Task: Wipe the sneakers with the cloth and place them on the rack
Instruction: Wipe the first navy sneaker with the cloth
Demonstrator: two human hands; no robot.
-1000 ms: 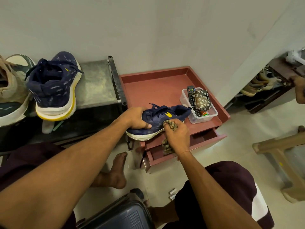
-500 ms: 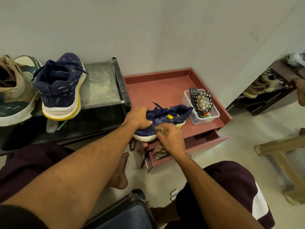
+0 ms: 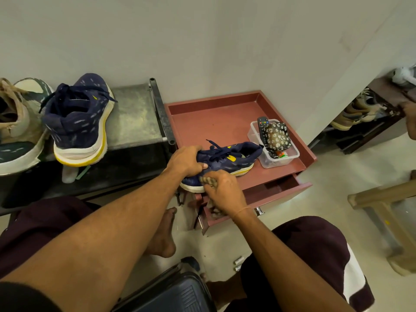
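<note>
A person's two bare hands work on a navy sneaker [image 3: 227,161] that rests on the front edge of a reddish-brown tabletop [image 3: 213,124] with a raised rim. The left hand [image 3: 188,162] grips the toe end from above, fingers curled over the laces and thumb on the side. The right hand [image 3: 222,191], just below it, pinches a bunched, patterned cloth [image 3: 208,182] against the shoe's side by the white sole, near the toe. A small yellow patch marks the sneaker's side; any writing on it is too blurred to read. Just beyond the sneaker's heel, to the right of the hands, a clear plastic box [image 3: 290,154] holds a black remote control [image 3: 262,127] and a dark pouch [image 3: 276,137] printed with small white flowers. Below the right hand a drawer [image 3: 276,188] of the same cabinet stands pulled open. Well to the left of the hands, the matching navy sneaker [image 3: 78,122], with a white and yellow sole, stands heel toward the camera on a dark metal rack [image 3: 132,118]. A beige and green shoe [image 3: 15,131] sits beside it at the frame's edge. Beneath the forearms are a bare foot [image 3: 162,235] on the pale floor and the ribbed top of a dark suitcase [image 3: 175,296]. Far to the right, more shoes [image 3: 358,111] sit on a low shelf.
</note>
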